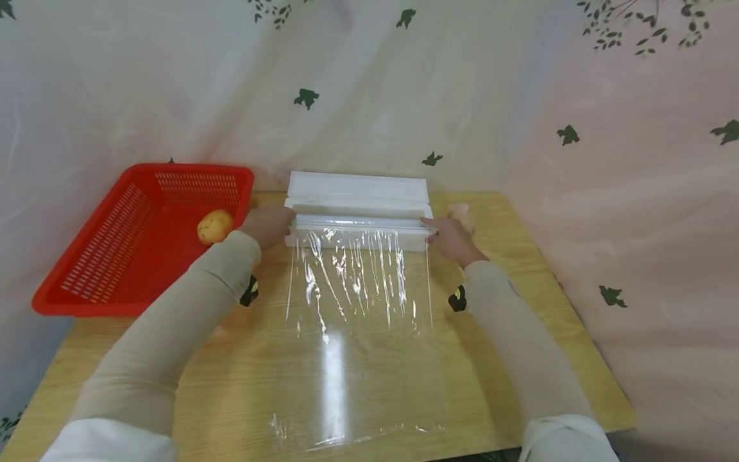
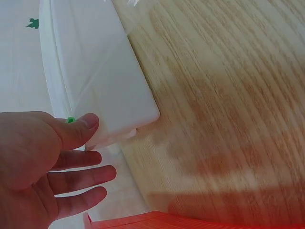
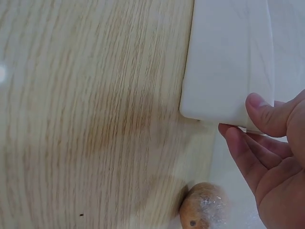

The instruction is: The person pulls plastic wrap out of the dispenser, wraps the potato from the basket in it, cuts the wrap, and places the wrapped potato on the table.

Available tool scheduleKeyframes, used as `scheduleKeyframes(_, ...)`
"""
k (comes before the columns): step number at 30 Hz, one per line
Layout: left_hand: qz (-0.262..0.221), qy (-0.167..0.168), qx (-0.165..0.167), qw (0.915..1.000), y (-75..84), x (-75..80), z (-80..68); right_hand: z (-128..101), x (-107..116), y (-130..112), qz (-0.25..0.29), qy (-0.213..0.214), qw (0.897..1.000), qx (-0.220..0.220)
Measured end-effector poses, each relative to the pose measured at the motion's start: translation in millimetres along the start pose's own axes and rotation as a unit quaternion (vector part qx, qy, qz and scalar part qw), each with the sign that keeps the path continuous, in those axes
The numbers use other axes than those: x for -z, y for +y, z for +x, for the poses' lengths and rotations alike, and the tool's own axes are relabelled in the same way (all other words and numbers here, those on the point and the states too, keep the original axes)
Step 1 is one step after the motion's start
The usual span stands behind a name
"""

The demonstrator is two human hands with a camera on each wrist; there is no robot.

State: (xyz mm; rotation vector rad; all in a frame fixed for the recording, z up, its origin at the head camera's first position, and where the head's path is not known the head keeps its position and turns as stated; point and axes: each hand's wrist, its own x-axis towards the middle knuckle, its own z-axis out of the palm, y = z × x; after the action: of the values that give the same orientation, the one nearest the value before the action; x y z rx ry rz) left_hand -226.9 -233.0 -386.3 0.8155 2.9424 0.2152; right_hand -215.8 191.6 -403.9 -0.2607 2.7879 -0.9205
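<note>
A white cling film dispenser point(image 1: 358, 240) sits near the back of the table with its lid point(image 1: 356, 186) raised. From it a sheet of clear cling film point(image 1: 358, 289) runs toward the front edge, wrinkled close to the dispenser and flatter farther out. My left hand point(image 1: 268, 224) holds the dispenser's left end; in the left wrist view the thumb point(image 2: 88, 121) lies on its corner beside a small green part, the lower fingers spread free. At the opposite end my right hand point(image 1: 453, 239) pinches the corner, thumb point(image 3: 259, 107) on top and fingertips against the end.
A red plastic basket point(image 1: 144, 282) stands at the left with a bare potato point(image 1: 215, 226) in it. Past my right hand lies a film-wrapped potato point(image 3: 202, 207), close to the dispenser's right end. A patterned cloth point(image 1: 358, 83) hangs behind the wooden table point(image 1: 519, 385).
</note>
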Motion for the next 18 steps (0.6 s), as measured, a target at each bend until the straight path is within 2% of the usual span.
scheduleKeyframes(3, -0.002, -0.012, 0.003, 0.9999, -1.2, 2.9, 2.5, 4.2, -0.1, -1.6, 0.007, -0.005, 1.0, -0.015)
scheduleKeyframes(9, -0.006, -0.019, 0.003, 0.9998, -8.4, 8.0, 10.1, 21.7, 5.7, -2.1, 0.005, -0.002, 1.0, 0.015)
scheduleKeyframes(18, 0.024, 0.011, 0.008, 0.9996, -17.5, 7.9, 28.0, 42.4, 9.3, 3.7, 0.006, -0.004, 1.0, 0.024)
